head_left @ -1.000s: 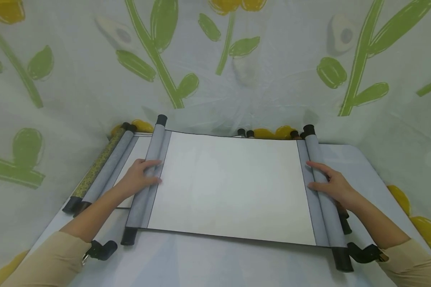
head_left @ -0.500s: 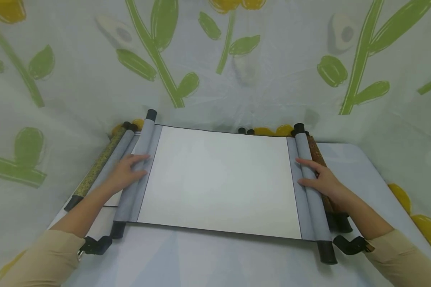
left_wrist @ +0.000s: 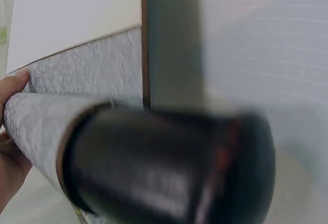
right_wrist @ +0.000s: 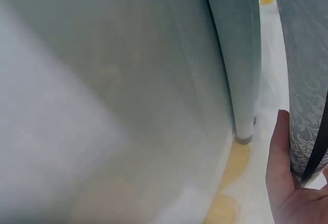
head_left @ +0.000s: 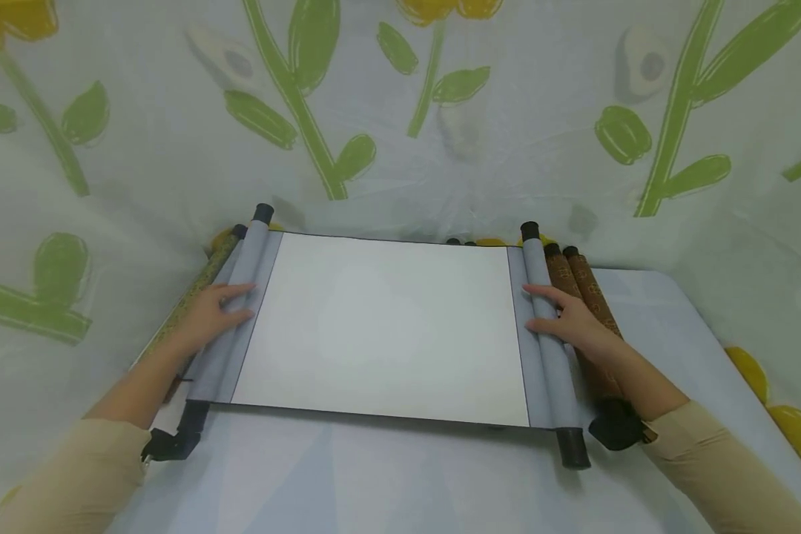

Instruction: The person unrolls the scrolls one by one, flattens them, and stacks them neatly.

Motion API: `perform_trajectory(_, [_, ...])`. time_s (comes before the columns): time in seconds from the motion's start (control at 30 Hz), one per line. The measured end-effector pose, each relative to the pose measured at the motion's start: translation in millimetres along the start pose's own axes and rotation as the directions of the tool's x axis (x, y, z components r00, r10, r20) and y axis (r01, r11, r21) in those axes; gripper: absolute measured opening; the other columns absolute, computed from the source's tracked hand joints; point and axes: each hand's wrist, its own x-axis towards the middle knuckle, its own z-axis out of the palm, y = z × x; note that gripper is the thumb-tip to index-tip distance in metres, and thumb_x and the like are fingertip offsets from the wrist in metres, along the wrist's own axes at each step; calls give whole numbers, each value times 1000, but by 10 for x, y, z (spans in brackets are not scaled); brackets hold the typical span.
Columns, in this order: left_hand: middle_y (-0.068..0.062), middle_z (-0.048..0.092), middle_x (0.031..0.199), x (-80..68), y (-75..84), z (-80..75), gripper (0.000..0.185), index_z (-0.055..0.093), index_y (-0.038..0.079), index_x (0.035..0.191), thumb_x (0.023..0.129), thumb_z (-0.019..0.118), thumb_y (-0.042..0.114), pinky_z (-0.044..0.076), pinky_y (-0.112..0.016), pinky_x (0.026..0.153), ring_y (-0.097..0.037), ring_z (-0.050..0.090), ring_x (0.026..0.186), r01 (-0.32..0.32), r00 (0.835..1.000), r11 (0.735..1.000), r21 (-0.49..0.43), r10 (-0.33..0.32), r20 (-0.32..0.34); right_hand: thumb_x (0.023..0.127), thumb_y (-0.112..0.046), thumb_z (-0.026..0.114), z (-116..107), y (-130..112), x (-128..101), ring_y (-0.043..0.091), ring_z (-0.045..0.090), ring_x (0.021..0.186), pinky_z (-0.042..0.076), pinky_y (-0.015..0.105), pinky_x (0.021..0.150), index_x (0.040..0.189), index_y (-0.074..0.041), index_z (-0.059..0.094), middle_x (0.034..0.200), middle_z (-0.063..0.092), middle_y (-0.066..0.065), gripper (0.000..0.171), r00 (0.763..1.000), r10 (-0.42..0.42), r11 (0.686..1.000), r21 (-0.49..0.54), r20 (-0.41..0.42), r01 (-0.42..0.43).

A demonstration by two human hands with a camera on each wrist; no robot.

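Both hands lay spread, left hand (head_left: 216,311) on the left roll (head_left: 230,311), right hand (head_left: 567,322) on the right roll (head_left: 544,334), pinning the blank scroll (head_left: 380,326) flat on the table (head_left: 387,475).

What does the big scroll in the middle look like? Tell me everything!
The scroll lies flat and partly unrolled on the table. Its middle is blank white paper edged with grey patterned cloth. Each end is rolled round a grey rod with black caps. The left hand rests on the left roll, the right hand on the right one.
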Motion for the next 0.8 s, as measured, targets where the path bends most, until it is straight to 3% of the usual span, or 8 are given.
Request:
perform_trajectory(0.2, [-36, 31, 141, 76, -38, -114, 55, 44, 1, 139, 89, 63, 15, 25, -68, 99, -55, 25, 130, 36, 999, 999, -22, -36, 10, 87, -24, 68, 51, -89, 165, 42, 34, 125, 36, 55, 95, 146, -14, 36, 150, 24, 27, 68, 1000, -4, 999, -38, -2, 4])
perform_trajectory(0.43, [-38, 26, 141, 144, -88, -202, 57, 42, 2, 140, 89, 63, 14, 25, -69, 98, -57, 23, 129, 75, 997, 997, 0, -75, -13, 88, -19, 67, 120, -119, 331, 40, 32, 127, 37, 56, 97, 146, -10, 35, 151, 24, 24, 67, 999, -41, 999, 3, 19, 41])
perform_trajectory(0.8, [-35, 18, 147, 258, -157, -136, 53, 41, 7, 142, 95, 58, 23, 24, -68, 100, -55, 19, 133, 184, 979, 982, -46, -187, -78, 87, -20, 67, 253, -138, 485, 43, 26, 134, 34, 59, 101, 146, -12, 36, 151, 23, 25, 67, 1000, 5, 1000, -1, 12, -5])
